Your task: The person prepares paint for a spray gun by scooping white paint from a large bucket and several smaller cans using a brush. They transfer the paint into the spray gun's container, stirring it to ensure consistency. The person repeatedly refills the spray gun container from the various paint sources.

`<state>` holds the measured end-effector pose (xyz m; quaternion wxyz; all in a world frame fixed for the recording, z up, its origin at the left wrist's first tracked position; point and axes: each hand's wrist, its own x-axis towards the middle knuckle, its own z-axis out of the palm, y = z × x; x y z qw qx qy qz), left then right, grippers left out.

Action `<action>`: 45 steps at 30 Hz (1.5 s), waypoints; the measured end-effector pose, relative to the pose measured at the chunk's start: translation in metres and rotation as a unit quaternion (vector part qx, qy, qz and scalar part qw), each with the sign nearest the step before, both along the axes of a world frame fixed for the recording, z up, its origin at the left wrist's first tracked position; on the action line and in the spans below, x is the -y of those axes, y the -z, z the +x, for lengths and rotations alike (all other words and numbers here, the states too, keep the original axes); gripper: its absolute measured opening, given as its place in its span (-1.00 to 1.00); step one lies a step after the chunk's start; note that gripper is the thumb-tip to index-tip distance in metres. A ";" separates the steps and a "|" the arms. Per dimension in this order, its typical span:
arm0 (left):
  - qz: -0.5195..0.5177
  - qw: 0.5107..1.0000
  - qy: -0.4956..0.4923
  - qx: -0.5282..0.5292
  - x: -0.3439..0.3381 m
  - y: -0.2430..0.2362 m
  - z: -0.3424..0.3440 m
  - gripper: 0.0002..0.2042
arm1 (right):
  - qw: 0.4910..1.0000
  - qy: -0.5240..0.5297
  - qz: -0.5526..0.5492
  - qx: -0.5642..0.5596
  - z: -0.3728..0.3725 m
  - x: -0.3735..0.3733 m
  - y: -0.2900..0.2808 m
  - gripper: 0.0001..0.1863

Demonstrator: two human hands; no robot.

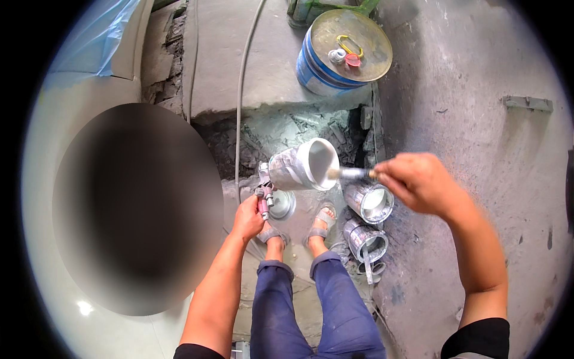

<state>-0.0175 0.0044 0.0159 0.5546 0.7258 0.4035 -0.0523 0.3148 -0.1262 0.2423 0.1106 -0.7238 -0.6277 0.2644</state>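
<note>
left hand [248,218] fingers clamped on the spray gun [264,200] grip, its cup [302,164] tipped sideways, mouth facing right, held over the floor [478,149] above the sandalled feet. right hand [418,182] fingers pinched together on a brush [350,174], bristles at the cup's rim. judgement: to do it well, keep the cup steady and tilted, work the bristles round the inner wall, let drips fall clear of the feet. count: one spray gun, one brush, two small open tins [371,202] just right of the feet, one big lidded drum [342,52] toward the floor's far edge, one hose [240,96].
</note>
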 end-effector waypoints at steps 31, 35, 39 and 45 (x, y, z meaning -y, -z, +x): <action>-0.381 0.884 0.107 0.249 -0.069 -0.167 0.074 -0.76 | 0.424 0.513 0.356 -0.656 -0.060 0.041 0.062 -0.80; -0.344 0.892 0.129 0.262 -0.066 -0.177 0.091 -0.75 | 0.376 0.486 0.348 -0.708 -0.055 0.046 0.088 -0.82; -0.473 0.836 0.116 0.252 -0.079 -0.167 0.087 -0.73 | 0.325 0.449 0.357 -0.752 -0.044 0.043 0.085 -0.85; -0.464 0.845 0.092 0.249 -0.071 -0.178 0.096 -0.71 | 0.313 0.459 0.352 -0.753 -0.035 0.049 0.091 -0.87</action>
